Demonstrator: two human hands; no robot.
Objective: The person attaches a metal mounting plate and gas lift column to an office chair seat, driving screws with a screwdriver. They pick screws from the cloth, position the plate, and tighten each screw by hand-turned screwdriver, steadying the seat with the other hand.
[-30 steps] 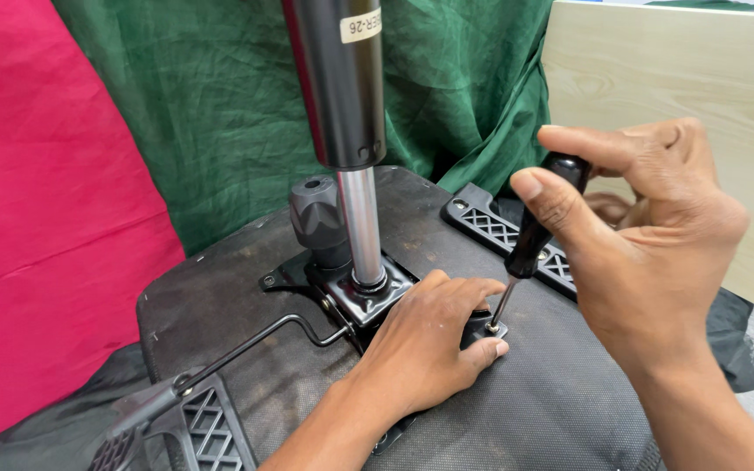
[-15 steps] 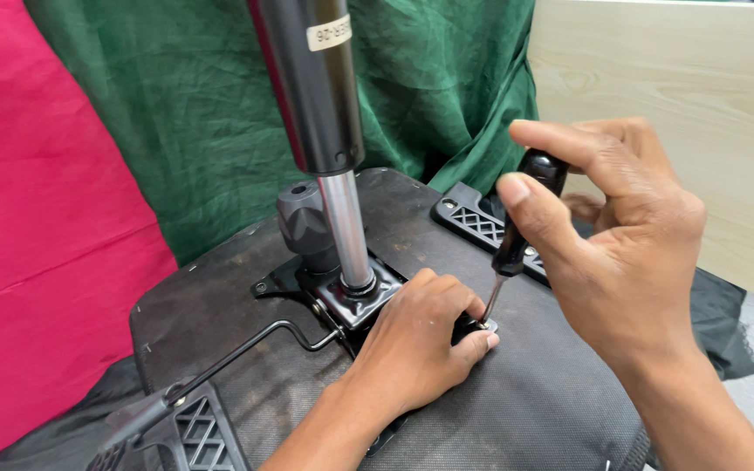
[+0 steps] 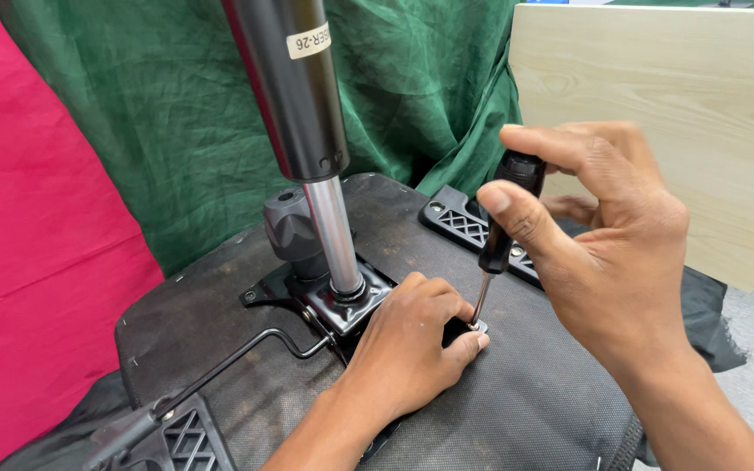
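Note:
An upturned black chair seat (image 3: pixel 534 401) lies before me, with a black metal mounting plate (image 3: pixel 342 301) bolted to its underside. From the plate rises a gas lift cylinder (image 3: pixel 307 131), black above and silver below. My left hand (image 3: pixel 407 349) rests flat on the plate's right corner, fingers pressed beside a screw. My right hand (image 3: pixel 608 253) grips a black-handled screwdriver (image 3: pixel 503 222), held nearly upright, its tip on that screw next to my left fingertips.
A black round knob (image 3: pixel 288 225) and a thin lever rod (image 3: pixel 246 353) stick out from the plate. Black armrest brackets sit at the far right (image 3: pixel 455 218) and near left (image 3: pixel 176 440). Green cloth (image 3: pixel 176 113), red cloth (image 3: pixel 37 262) and a pale wooden panel (image 3: pixel 682 122) stand behind.
The view has shifted slightly, so the seat and cylinder sit a little further left. Both hands stay on the screw and screwdriver, with my right fingers turned a little on the handle.

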